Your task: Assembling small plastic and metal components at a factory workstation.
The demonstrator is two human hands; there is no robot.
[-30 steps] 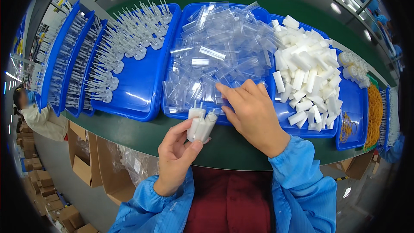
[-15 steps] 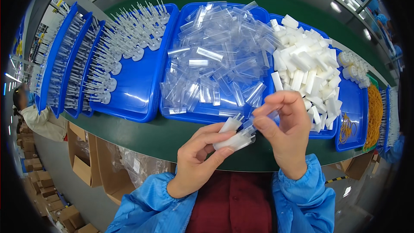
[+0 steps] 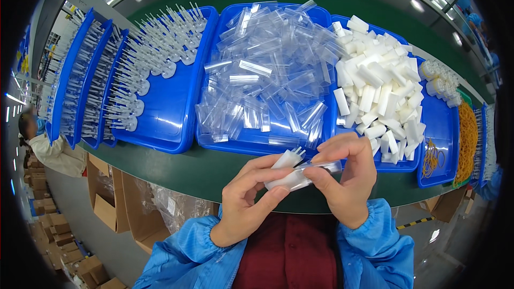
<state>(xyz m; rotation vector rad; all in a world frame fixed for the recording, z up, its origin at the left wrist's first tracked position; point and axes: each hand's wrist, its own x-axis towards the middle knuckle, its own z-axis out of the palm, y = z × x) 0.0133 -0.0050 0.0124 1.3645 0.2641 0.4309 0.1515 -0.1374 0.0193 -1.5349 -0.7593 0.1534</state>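
There is room to pass along the green surface (image 3: 179, 170) left of the left hand (image 3: 247, 195), or down onto the blue tray (image 3: 165, 106) beside upright stemmed pieces (image 3: 160, 40). Heaped clear plastic sleeves (image 3: 273, 69), white blocks (image 3: 377, 85) and the right hand (image 3: 348, 182) obstruct farther right.

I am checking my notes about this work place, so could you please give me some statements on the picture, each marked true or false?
1. The left hand holds white parts. True.
2. The right hand is empty. False: it pinches a clear plastic piece.
3. White blocks lie heaped to the right of the clear strips. True.
4. The heaped orange bands are at the far left. False: they are on the right.
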